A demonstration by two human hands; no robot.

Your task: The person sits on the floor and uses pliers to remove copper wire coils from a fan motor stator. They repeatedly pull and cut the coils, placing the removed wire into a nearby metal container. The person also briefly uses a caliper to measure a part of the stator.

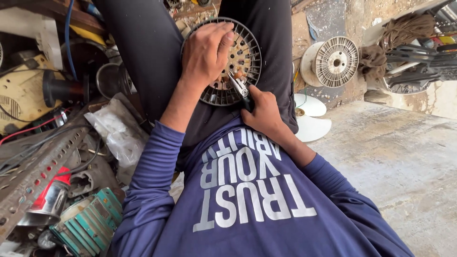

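A round, slotted grey motor housing (228,66) rests on the person's lap — left hand (205,54) spread flat over it. The right hand (264,112) is clamped on pliers (240,88) — their tips, at the rusty centre, are hard to make out.

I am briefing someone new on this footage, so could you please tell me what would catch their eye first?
First, the round slotted motor housing on the person's lap at top centre, with the left hand pressed over it. Next, the right hand just below works pliers into its lower edge. To the right, a white wire spool lies on the floor, and metal scrap crowds the left side.
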